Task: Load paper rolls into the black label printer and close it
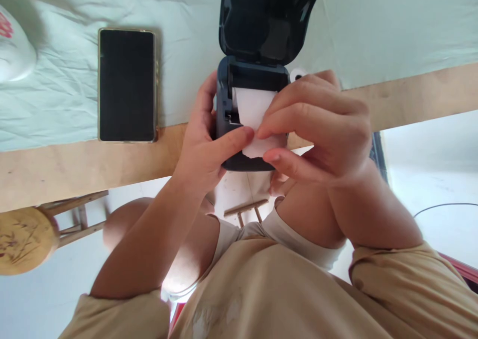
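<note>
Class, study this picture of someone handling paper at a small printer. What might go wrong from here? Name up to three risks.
1. The paper strip, pinched between the left hand and right hand, already has a ragged end and might tear further.
2. The printer overhangs the table edge; a tug could tip it off.
3. The open lid might drop onto the fingers.

The person wears a loose tan short-sleeved shirt, its sleeves ending above the elbows and its front faintly blotched near the middle. Pale off-white shorts cover the thighs. The left hand [203,147] and right hand [324,130] are bare, without rings or watch.
</note>
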`<state>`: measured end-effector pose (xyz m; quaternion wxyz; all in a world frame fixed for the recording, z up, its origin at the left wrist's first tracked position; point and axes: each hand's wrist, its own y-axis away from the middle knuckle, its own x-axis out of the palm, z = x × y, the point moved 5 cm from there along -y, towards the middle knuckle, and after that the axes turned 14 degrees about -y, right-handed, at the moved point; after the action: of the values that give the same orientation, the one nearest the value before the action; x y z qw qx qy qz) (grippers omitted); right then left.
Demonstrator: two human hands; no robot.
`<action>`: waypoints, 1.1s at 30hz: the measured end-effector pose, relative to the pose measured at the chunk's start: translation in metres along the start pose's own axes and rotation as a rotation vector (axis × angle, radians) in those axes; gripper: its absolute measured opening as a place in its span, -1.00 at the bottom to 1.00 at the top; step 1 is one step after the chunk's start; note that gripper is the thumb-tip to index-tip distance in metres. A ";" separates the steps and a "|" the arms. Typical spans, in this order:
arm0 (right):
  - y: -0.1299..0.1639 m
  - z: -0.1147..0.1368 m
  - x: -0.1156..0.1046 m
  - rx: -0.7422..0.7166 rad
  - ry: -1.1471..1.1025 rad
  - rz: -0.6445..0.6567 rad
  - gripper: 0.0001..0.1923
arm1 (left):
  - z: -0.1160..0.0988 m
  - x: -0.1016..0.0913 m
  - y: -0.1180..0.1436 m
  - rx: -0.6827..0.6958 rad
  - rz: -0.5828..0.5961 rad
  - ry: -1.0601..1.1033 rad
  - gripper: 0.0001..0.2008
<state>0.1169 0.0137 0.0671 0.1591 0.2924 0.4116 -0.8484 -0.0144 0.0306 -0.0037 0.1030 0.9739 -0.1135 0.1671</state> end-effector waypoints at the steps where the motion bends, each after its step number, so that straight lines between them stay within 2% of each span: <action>1: 0.000 -0.001 -0.001 0.003 -0.017 -0.018 -0.84 | 0.000 0.000 0.000 0.007 0.016 0.007 -0.48; 5: 0.000 -0.004 -0.016 -0.029 0.049 -0.284 -0.89 | -0.001 0.000 0.000 0.032 0.043 0.020 -0.44; 7: 0.000 -0.009 -0.022 0.069 0.109 -0.356 -0.83 | -0.001 0.000 0.000 0.028 0.038 0.005 -0.44; 10: -0.001 -0.017 -0.021 0.225 0.084 -0.288 -0.71 | -0.001 0.000 0.001 0.023 0.009 0.002 -0.49; 14: 0.000 -0.018 -0.015 0.180 0.042 -0.179 -0.54 | 0.003 -0.002 -0.001 -0.016 -0.020 0.070 -0.62; 20: 0.002 -0.021 -0.007 0.198 0.095 -0.093 -0.53 | 0.002 0.003 -0.003 0.037 0.072 0.142 -0.57; 22: 0.002 -0.020 -0.009 0.169 0.088 -0.141 -0.55 | 0.001 0.003 -0.001 0.042 0.060 0.143 -0.55; 26: 0.007 -0.024 -0.022 0.165 0.067 -0.393 -0.47 | -0.001 0.001 0.001 0.050 0.079 0.054 -0.48; 27: 0.008 -0.027 -0.023 0.172 0.060 -0.408 -0.42 | -0.001 0.001 0.001 0.049 0.082 0.025 -0.45; 30: 0.008 -0.033 -0.020 0.129 -0.012 -0.316 -0.24 | 0.001 -0.002 -0.001 0.054 0.079 -0.019 -0.40; 33: 0.009 -0.037 -0.020 0.117 -0.089 -0.322 -0.26 | 0.002 -0.003 -0.003 0.075 0.066 -0.019 -0.43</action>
<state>0.1504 0.0386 0.0559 0.0222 0.1935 0.3955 -0.8976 -0.0161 0.0337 -0.0074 0.0598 0.9744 -0.1400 0.1655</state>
